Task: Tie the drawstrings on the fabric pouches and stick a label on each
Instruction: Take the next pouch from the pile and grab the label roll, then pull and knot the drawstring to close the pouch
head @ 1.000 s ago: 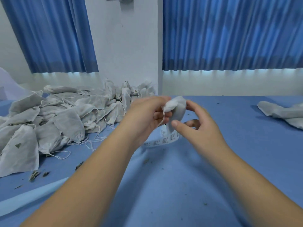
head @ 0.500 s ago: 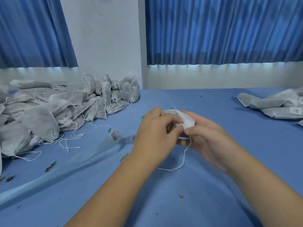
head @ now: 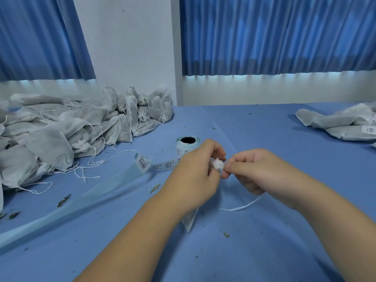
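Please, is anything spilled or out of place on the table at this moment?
Yes. Small dried leaf bits lie scattered on the blue table, seemingly spilled from the pouches. The label roll lies partly unwound; its empty backing strip trails across the table to the left.

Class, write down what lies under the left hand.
A pouch: its bottom corner pokes out below the left hand, its gathered top beyond it. The hand covers the pouch's middle, so any label is hidden.

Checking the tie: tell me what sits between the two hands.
In the head view, the bunched pouch neck: the left hand grips it, the right hand holds its drawstring.
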Demonstrator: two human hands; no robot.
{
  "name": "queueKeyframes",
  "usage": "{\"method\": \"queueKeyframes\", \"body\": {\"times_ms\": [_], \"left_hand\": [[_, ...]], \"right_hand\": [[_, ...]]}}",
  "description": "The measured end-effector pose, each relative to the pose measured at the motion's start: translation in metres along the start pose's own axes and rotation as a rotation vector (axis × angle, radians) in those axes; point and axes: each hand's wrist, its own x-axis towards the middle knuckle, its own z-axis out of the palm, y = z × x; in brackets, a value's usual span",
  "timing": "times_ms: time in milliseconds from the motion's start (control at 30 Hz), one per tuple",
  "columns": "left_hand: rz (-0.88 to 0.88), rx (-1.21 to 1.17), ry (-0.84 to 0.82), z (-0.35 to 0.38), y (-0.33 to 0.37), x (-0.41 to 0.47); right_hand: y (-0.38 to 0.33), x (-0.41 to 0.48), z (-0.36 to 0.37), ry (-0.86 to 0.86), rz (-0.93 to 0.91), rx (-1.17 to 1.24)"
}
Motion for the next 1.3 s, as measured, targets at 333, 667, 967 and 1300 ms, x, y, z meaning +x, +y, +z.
{"method": "queueKeyframes", "body": {"times_ms": [333,667,967,1300], "left_hand": [[-0.03,-0.141,-0.022,-0.004,0.01,-0.006],[-0.01,-0.107,-0.013,-0.014,0.016,-0.007],[-0.277,-0.512,0.03,-0.013,0.032,-0.006],[-0.263,-0.536,0.22,-0.02,0.025,-0.004]], "right_hand": [[-0.001,-0.009,-0.02,0.007,-0.13,0.08],[0.001,-0.008,-0.011,0.009,-0.256,0.193],[0.0,-0.008,-0.005,0.182,-0.277,0.156],[-0.007,-0.018,0.015,0.193,-0.33,-0.12]]}}
